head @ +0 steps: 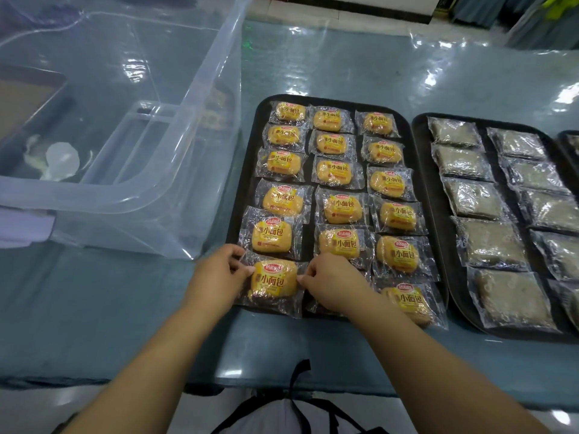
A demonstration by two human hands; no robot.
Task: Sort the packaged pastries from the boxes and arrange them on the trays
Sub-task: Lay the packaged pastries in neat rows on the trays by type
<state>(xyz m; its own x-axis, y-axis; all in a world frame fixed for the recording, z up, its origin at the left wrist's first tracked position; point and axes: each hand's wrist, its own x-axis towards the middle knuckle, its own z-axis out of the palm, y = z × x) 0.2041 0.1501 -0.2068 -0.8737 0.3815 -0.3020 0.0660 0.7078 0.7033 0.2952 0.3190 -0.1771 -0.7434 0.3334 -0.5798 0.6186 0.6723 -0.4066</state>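
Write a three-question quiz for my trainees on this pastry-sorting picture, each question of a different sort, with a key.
1. True or false: the clear bin stands left of the yellow-pack tray.
2. The left hand and right hand pinch the wrapper of: A. the yellow pack at that tray's near left corner; B. a grey pack; C. a pack inside the bin.
3. Fill in: the yellow packs lie in ___ columns.
Key: 1 true; 2 A; 3 three.
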